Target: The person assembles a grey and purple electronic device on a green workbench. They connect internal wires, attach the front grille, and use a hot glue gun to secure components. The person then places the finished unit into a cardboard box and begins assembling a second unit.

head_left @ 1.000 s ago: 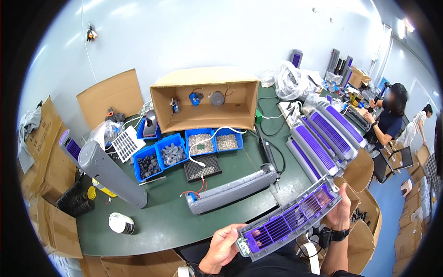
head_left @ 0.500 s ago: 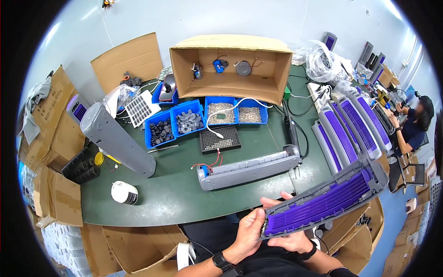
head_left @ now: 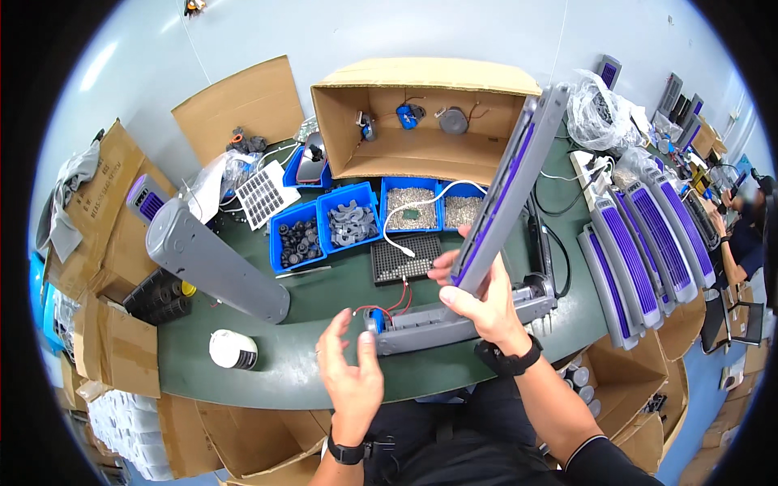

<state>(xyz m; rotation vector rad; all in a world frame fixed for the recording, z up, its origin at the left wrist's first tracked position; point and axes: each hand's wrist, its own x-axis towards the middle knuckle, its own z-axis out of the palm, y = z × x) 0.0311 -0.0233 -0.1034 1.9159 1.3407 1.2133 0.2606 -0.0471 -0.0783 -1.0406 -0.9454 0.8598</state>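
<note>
My right hand (head_left: 493,306) grips the lower end of a long grey housing half with a purple grille (head_left: 510,182), which stands up at a slant over the bench. Empty, with thumb and fingers apart, my left hand (head_left: 350,374) is just in front of the left end of an open grey housing (head_left: 429,334) lying on the bench. A small blue part (head_left: 376,319) sits in that end, and red wires (head_left: 399,306) rise from it. The near right of this housing is partly hidden by my right hand.
Blue bins (head_left: 348,215) of small parts and a black grid tray (head_left: 405,257) lie behind the housing, before a cardboard box (head_left: 425,158). A grey column (head_left: 219,263) and white tub (head_left: 232,349) are left. Purple-grilled units (head_left: 648,243) stand right; a person (head_left: 737,243) works beyond.
The purple-grilled housing half has swung from low and nearly level to steeply raised, now in my right hand alone. My left hand has let go and moved left to the open housing's end.
</note>
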